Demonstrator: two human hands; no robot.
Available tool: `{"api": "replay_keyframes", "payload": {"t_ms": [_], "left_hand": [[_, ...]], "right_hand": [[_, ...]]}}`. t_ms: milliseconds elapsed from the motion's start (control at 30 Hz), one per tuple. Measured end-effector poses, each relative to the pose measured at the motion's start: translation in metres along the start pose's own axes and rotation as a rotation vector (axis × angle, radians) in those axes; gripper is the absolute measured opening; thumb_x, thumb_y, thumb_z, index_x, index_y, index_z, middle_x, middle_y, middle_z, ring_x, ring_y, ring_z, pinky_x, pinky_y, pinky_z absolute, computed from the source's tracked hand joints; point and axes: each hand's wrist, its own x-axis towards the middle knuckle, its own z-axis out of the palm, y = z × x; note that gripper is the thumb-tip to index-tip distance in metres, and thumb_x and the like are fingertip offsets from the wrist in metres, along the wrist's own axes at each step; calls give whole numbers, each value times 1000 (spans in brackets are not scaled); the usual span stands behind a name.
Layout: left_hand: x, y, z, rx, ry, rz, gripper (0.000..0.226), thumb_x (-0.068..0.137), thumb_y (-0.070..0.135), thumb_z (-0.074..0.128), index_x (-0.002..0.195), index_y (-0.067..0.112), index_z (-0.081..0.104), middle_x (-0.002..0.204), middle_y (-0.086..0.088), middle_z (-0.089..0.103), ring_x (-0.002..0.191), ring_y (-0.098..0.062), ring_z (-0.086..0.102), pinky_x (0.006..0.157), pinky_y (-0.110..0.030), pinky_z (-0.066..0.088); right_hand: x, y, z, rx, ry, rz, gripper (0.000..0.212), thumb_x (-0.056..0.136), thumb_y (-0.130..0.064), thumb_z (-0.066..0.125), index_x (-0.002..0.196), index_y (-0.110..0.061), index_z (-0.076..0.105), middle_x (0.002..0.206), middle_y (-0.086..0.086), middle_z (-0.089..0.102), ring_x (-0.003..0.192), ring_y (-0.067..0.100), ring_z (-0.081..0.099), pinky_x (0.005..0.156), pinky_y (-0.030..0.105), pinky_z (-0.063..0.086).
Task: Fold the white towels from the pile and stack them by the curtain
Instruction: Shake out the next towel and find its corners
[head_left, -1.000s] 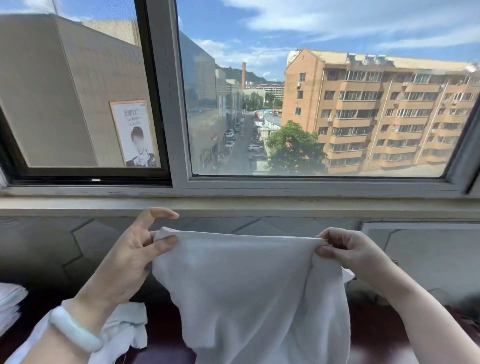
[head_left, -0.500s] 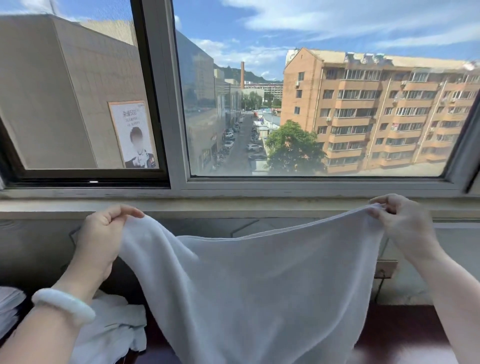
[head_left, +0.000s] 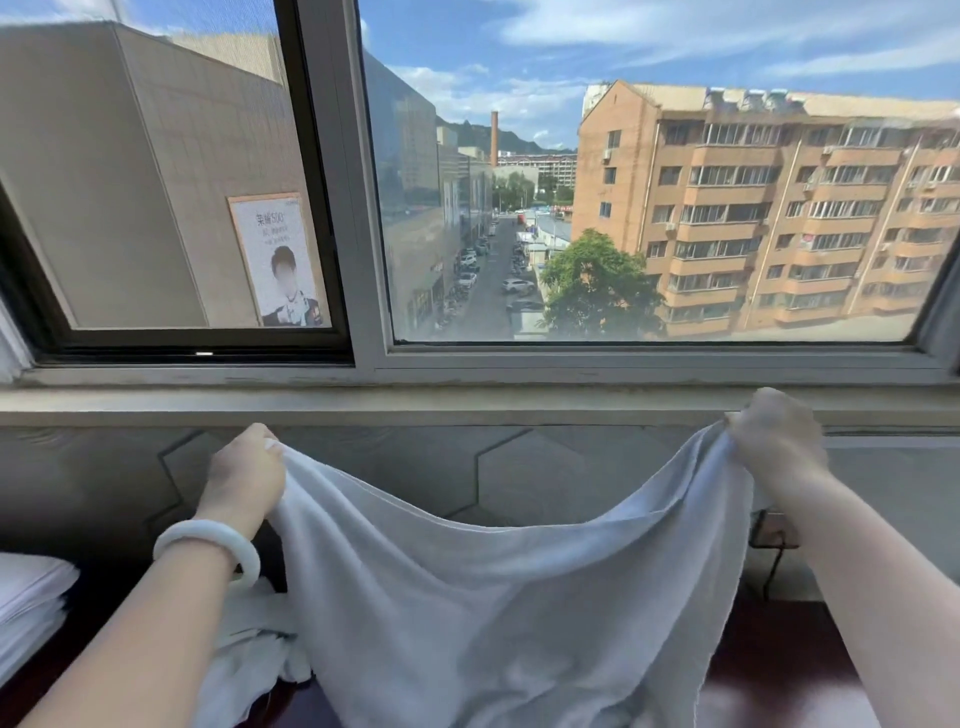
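A wide window (head_left: 358, 208) filled the upper view. Beneath it, at six o'clock, the white towel (head_left: 493, 597) hung spread, its top edge sagging in the middle. A folded stack (head_left: 31, 597) sat at eight o'clock, a crumpled pile (head_left: 249, 654) at seven. The left hand (head_left: 244, 478) gripped one top corner in a curled fist; the right hand (head_left: 774, 436), blurred, clutched the other. A pale bracelet (head_left: 208, 545) circled the left wrist.

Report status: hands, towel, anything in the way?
Gripping top corners: left hand, right hand. The towel hangs spread between them, sagging, not yet folded. Beside it: folded stack far left, loose towels under left wrist; nothing in the way.
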Motion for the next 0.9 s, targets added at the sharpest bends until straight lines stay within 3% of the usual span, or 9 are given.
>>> {"api": "replay_keyframes", "payload": {"t_ms": [67, 133, 267, 367, 467, 533, 633, 800, 900], "left_hand": [[-13, -3, 11, 32, -12, 19, 16, 92, 7, 42, 83, 5, 55, 79, -14, 56, 73, -32, 49, 60, -37, 36], [-43, -4, 38, -4, -73, 39, 16, 89, 8, 46, 79, 9, 58, 75, -10, 60, 67, -25, 51, 56, -32, 38], [-101, 7, 93, -411, -333, -39, 13, 87, 4, 60, 79, 11, 67, 59, 0, 59, 43, -12, 44, 44, -21, 36], [-120, 20, 104, -609, -450, -104, 10, 90, 1, 59, 87, 5, 69, 66, -4, 63, 53, -11, 54, 48, -21, 44], [-132, 30, 104, -676, -506, -71, 7, 93, 2, 59, 95, 2, 65, 72, -7, 71, 61, -14, 63, 53, -23, 50], [-140, 32, 104, -635, -472, -27, 5, 92, 7, 62, 97, 5, 62, 76, -4, 74, 69, -18, 69, 62, -32, 55], [-155, 35, 104, -549, -406, 52, 6, 89, 16, 68, 91, 13, 63, 75, 2, 75, 76, -16, 71, 71, -38, 59], [-178, 39, 105, -613, -301, 108, 9, 82, 16, 77, 75, 19, 71, 72, 5, 73, 69, -6, 67, 64, -23, 52], [-186, 38, 112, -665, -256, 62, 11, 80, 20, 79, 72, 18, 71, 73, 2, 73, 68, -10, 68, 64, -25, 53]], "right_hand": [[-18, -8, 9, -121, -39, -19, 15, 92, -8, 50, 78, -5, 50, 89, 19, 59, 81, 34, 53, 69, 34, 40], [-51, -15, 35, -94, -135, -63, 12, 91, -13, 52, 82, -6, 54, 88, 13, 59, 86, 33, 58, 69, 33, 41], [-110, -21, 88, 468, -420, 72, 16, 82, -16, 72, 71, -6, 66, 62, 4, 62, 53, 17, 53, 53, 26, 38], [-132, -30, 94, 793, -550, 187, 12, 82, -7, 73, 77, 2, 67, 57, 7, 57, 43, 12, 44, 50, 26, 38], [-149, -41, 85, 867, -636, 140, 1, 82, 2, 69, 82, 1, 68, 60, 3, 64, 48, 8, 51, 52, 20, 42], [-161, -44, 79, 863, -684, 92, 6, 82, 5, 68, 85, 0, 70, 64, 2, 68, 53, 6, 55, 52, 16, 43], [-177, -41, 76, 811, -603, 38, 7, 81, -4, 73, 79, -10, 74, 68, -1, 71, 58, 3, 58, 57, 17, 45], [-196, -38, 73, 768, -379, -6, 12, 81, -19, 76, 70, -21, 75, 69, -10, 73, 68, 5, 67, 64, 19, 50], [-206, -40, 74, 731, -287, -26, 16, 82, -26, 76, 66, -22, 72, 63, -11, 70, 63, 9, 64, 58, 17, 47]]}}
